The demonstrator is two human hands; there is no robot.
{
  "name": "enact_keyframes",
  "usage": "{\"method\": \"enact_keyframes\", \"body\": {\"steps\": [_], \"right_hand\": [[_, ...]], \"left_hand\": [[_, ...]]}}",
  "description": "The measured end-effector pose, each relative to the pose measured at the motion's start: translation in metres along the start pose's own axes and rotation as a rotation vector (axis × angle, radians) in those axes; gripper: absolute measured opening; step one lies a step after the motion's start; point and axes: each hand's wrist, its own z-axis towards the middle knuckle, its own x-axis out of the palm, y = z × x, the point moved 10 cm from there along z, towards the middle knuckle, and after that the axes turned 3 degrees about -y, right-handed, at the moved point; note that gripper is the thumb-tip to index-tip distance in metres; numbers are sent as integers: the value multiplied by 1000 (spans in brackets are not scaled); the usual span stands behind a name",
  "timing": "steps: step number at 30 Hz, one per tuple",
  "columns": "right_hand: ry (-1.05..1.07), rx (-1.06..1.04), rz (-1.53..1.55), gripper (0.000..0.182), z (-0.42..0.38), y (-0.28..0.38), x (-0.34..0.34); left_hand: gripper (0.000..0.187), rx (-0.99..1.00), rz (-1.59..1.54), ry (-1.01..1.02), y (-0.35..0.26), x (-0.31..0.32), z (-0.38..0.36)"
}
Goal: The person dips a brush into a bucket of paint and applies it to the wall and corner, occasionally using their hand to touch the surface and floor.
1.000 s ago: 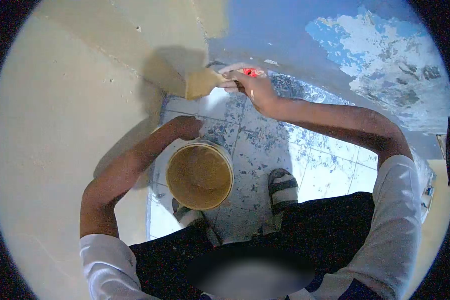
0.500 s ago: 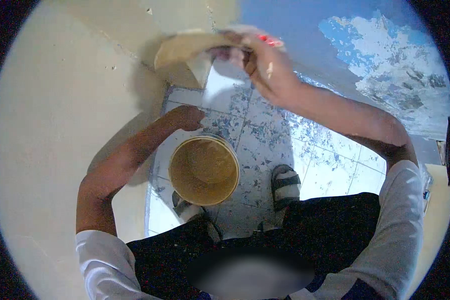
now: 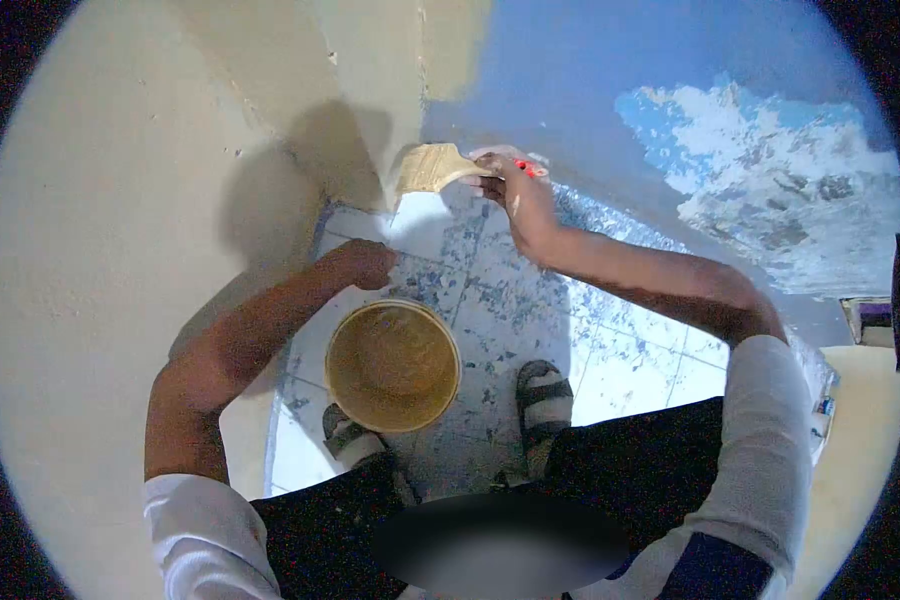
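My right hand (image 3: 515, 195) is closed around the handle of a wide paintbrush (image 3: 432, 168). Its bristles, coated in cream paint, point left toward the wall corner, low above the floor. My left hand (image 3: 372, 265) is a fist just beyond the far rim of a round bucket (image 3: 454, 372); whatever its fingers may grip is hidden. Cream-tan paint coats the bucket's inside. The bucket overlaps my left sandal (image 3: 350, 438) in view.
A cream wall (image 3: 100, 300) rises close on the left. Ahead and right is a blue wall (image 3: 560, 70) with a peeling white patch (image 3: 770, 180). The tiled floor (image 3: 490, 330) is speckled with paint flakes. My right sandal (image 3: 544, 405) stands right of the bucket.
The paintbrush in my right hand has come down and away from the upper corner area, and its blur is gone. My left hand and the bucket appear slightly lower and left as the view shifts.
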Motion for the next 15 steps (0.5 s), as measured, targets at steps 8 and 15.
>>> {"method": "enact_keyframes", "body": {"steps": [8, 15], "right_hand": [[-482, -241, 254, 28, 16, -73, -52], [-426, -182, 690, 30, -4, -142, -33]], "left_hand": [[25, 70, 35, -263, -2, -29, -13], [28, -88, 31, -122, 35, -6, -3]]}}
